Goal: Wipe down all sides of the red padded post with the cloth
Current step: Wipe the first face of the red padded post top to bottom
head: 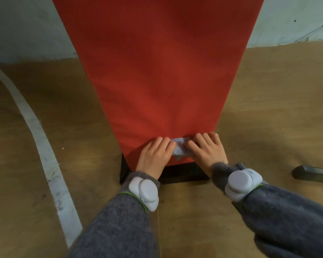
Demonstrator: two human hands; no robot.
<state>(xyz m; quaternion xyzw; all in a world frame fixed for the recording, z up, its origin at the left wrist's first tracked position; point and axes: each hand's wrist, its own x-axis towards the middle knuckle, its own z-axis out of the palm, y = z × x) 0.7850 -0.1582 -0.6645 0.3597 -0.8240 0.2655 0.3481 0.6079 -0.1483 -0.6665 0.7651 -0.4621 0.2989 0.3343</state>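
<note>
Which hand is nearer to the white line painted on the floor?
Left. The left hand is on the left end of the cloth at the foot of the red post, toward the white line; the right hand lies farther right.

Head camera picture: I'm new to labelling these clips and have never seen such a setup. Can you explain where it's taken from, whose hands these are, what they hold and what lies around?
The camera sits on a person's head, looking forward and down, so the arms reach in from the bottom edge. There is no machine. The left hand and right hand are bare, in grey sleeves. Each wrist wears a pale rounded device; I cannot tell its purpose. Together the hands grip a bunched cloth against the bottom of a red post, which stands on a black base. The floor is brown with a white line across it. A grey object lies at the right.
</note>
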